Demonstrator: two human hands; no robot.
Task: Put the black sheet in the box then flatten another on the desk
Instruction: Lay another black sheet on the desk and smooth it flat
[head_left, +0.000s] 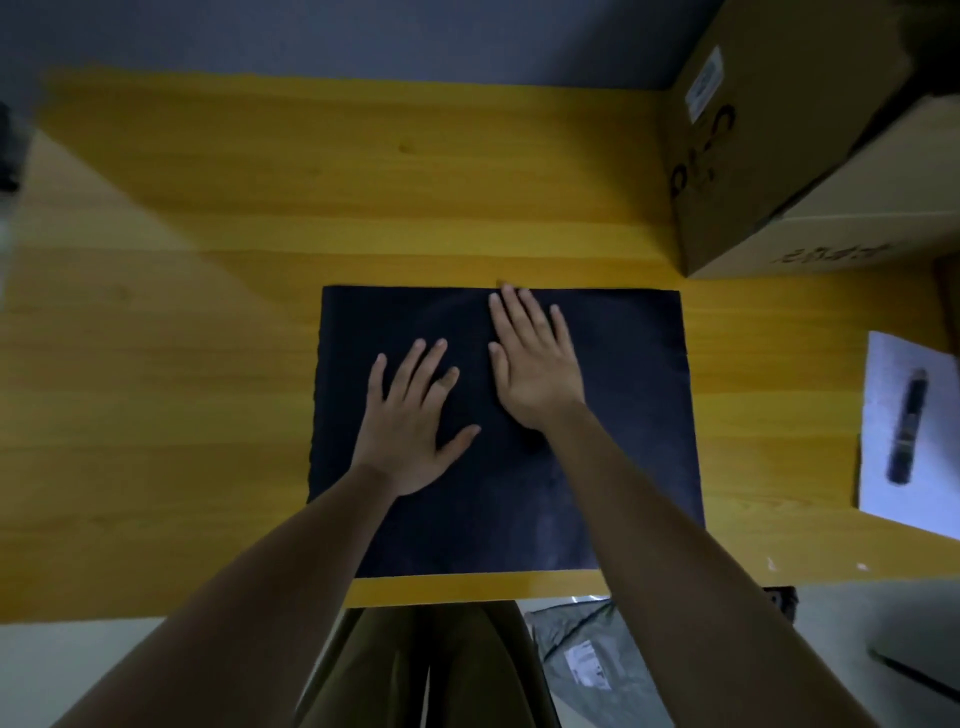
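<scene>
A black sheet (623, 415) lies spread flat on the yellow wooden desk (208, 338), close to its front edge. My left hand (410, 421) rests palm down on the sheet's left half, fingers spread. My right hand (535, 358) lies palm down near the sheet's middle, fingers together, with the fingertips reaching its far edge. Neither hand holds anything. A brown cardboard box (779, 156) stands at the back right corner of the desk; its inside is hidden from this angle.
A white paper (883, 467) with a dark pen-like thing (906, 426) on it lies at the desk's right edge. A grey plastic mailing bag (587, 654) lies on the floor below the desk. My legs are under the front edge.
</scene>
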